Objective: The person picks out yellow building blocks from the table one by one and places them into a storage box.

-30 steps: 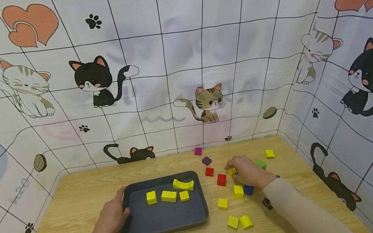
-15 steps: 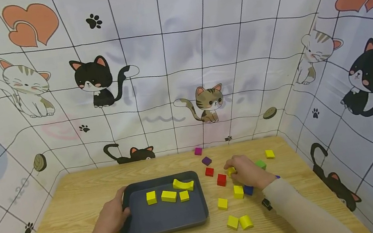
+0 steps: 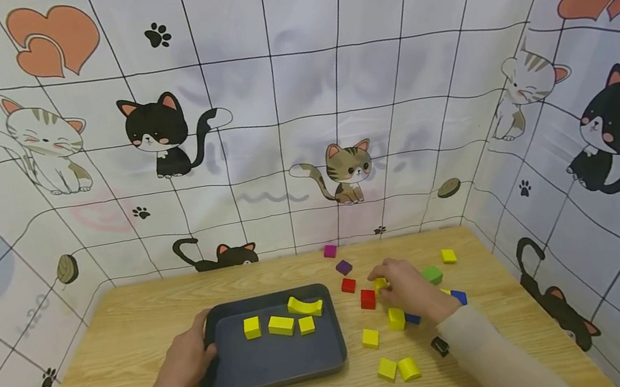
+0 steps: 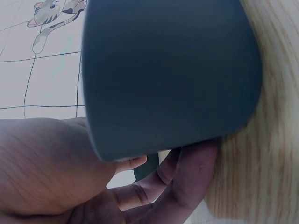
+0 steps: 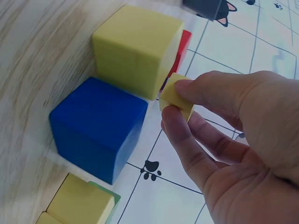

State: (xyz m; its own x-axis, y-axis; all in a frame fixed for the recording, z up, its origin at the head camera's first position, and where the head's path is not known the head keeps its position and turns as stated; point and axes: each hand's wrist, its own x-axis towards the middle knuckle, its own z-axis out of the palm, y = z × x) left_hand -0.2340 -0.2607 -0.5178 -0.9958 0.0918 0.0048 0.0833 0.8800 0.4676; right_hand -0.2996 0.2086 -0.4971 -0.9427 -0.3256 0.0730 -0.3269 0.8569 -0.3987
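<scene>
My left hand (image 3: 181, 367) grips the left side of a dark grey tray (image 3: 272, 369), thumb over its rim; in the left wrist view the fingers (image 4: 196, 168) curl against the tray's wall. Inside the tray lie a yellow cube (image 3: 251, 328), a yellow oblong block (image 3: 281, 326), a smaller yellow block (image 3: 306, 325) and a yellow arched block (image 3: 305, 306). To the right of the tray, my right hand (image 3: 413, 289) pinches a small yellow block (image 5: 172, 95) between thumb and fingertips. A larger yellow block (image 5: 135, 51) and a blue block (image 5: 98, 126) stand near that hand.
Red blocks (image 3: 368, 299), a purple block (image 3: 344, 268) and a magenta block (image 3: 329, 251) lie beyond the tray's right side. A green block (image 3: 432, 275) is right of my hand. Nearer me are a yellow half-round block (image 3: 409, 369) and other yellow blocks (image 3: 387, 369). Printed cloth walls the table.
My right hand has shifted slightly left with the small yellow block, uncovering more of the green block and a blue block by the wrist. The left hand and tray stay put.
</scene>
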